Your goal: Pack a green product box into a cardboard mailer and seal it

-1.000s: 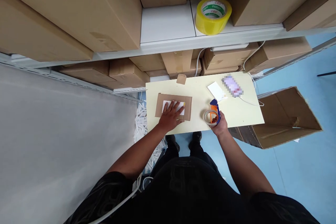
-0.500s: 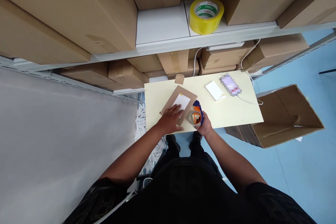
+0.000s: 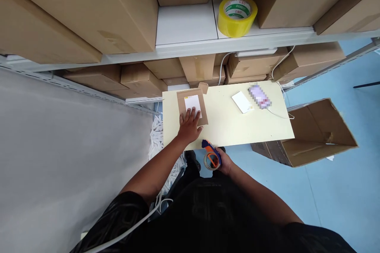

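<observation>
A flat brown cardboard piece (image 3: 204,121) lies at the left of the cream table (image 3: 237,128), with a white label (image 3: 192,102) on its upper face. Spread over the label and the cardboard is my left hand (image 3: 190,125), fingers apart. My right hand (image 3: 225,161) grips a blue and orange tape dispenser (image 3: 211,153) by its handle, just off the table's front edge. A roll of tape sits in the dispenser. Behind the cardboard a small brown cardboard scrap (image 3: 203,87) rests at the table's back edge.
A white rectangular item (image 3: 241,102) and a blurred-out phone (image 3: 259,95) with a cable lie on the table's right. Shelves of cardboard boxes rise behind; a yellow tape roll (image 3: 235,27) stands on one. A large open carton (image 3: 320,130) is on the floor at right, white paper shreds (image 3: 156,136) at left.
The labelled cardboard has turned nearly square to the table and shifted left under my left hand. My right hand has drawn the tape dispenser back toward me, past the table edge.
</observation>
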A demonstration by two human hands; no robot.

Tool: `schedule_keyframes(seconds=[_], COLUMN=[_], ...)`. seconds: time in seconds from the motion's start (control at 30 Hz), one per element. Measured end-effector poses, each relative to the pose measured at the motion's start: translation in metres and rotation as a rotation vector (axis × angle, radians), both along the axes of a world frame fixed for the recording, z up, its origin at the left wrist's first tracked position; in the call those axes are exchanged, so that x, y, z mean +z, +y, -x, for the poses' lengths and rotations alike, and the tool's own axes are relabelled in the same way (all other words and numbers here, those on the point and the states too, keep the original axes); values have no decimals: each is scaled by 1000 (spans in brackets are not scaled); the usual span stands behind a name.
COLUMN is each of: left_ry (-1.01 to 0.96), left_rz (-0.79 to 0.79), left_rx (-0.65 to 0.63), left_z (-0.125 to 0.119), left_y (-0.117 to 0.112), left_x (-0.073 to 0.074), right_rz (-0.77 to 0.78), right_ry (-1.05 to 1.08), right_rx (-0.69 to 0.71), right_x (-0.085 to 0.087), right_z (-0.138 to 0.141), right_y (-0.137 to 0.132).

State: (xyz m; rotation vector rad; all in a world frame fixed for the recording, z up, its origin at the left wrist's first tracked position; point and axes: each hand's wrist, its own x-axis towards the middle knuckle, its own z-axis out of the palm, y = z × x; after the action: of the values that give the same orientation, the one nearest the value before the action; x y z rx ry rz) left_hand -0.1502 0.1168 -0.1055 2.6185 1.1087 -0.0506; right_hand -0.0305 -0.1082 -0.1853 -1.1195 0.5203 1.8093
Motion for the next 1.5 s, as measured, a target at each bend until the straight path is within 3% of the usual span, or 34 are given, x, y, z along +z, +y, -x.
schedule_keyframes(seconds=[0.17, 0.33, 0.53, 0.7, 0.77, 0.87, 0.97, 1.1, 1.3, 1.4, 1.5], left_ry=[26, 52, 170, 224, 175, 44, -73, -126, -83, -64, -33], left_rz=[11, -7, 4, 137, 206, 290, 257, 159, 199, 310, 374], left_rx=[12, 18, 26, 113, 145, 203, 263, 271, 275, 238, 232], left_z=[9, 10, 6, -3, 0, 12, 30, 44, 47, 48, 54], left_y=[-13, -35, -41, -44, -39, -21, 10, 60, 104, 109, 110], left_x=[7, 12, 23, 37, 42, 47, 49, 45, 20, 10, 10], right_rz=[84, 54, -149, -224, -252, -307, -376, -444, -228, -158, -81], right_ry=[-108, -677, -1452, -1909, -2012, -2125, -2127, -1947, -1816, -1424, -967], right_rx=[-70, -32, 413, 1101, 1208, 1185, 1103, 1083, 918, 748, 466], right_x=[5, 20, 35, 40, 44, 51, 56, 53, 45, 49, 55], right_z=[-42, -96, -131, -138, -140, -142, -134, -105, -66, -47, -25], right_y=[3, 10, 27, 41, 41, 38, 37, 41, 51, 65, 89])
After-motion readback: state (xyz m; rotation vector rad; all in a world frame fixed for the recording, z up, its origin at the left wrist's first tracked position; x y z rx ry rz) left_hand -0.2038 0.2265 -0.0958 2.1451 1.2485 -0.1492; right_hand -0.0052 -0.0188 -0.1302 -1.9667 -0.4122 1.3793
